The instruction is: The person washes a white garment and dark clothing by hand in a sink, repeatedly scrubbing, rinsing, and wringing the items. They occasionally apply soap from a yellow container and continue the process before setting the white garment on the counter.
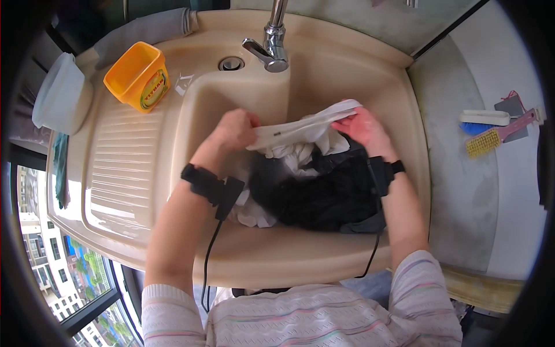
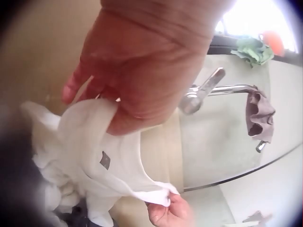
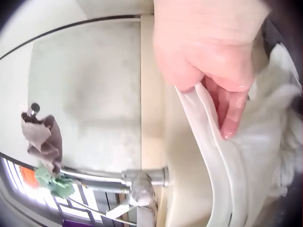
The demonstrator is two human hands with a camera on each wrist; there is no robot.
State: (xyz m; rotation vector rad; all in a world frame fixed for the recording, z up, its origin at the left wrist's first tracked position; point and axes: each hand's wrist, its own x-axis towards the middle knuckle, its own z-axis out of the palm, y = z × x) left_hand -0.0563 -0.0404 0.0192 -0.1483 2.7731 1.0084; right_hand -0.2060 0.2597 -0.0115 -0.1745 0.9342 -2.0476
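Note:
A white garment (image 1: pixel 300 132) is stretched by its banded edge between both hands over the sink basin, with a small dark label (image 2: pixel 105 160) near that edge. My left hand (image 1: pixel 236 130) pinches one end of the edge between thumb and fingers. At the other end, my right hand (image 3: pixel 208 61) grips the band under its thumb, with the fingers behind the cloth. The rest of the garment hangs bunched below. Black clothes (image 1: pixel 324 199) lie in the basin beneath it, and more white cloth (image 1: pixel 251 213) shows at the near left.
A chrome faucet (image 1: pixel 274 49) rises behind the basin. On the left drainboard (image 1: pixel 124 165) stand an orange container (image 1: pixel 124 75) and a white tub (image 1: pixel 63 101). A rolled grey cloth (image 1: pixel 150 32) lies at the back. Two brushes (image 1: pixel 485 141) lie on the right.

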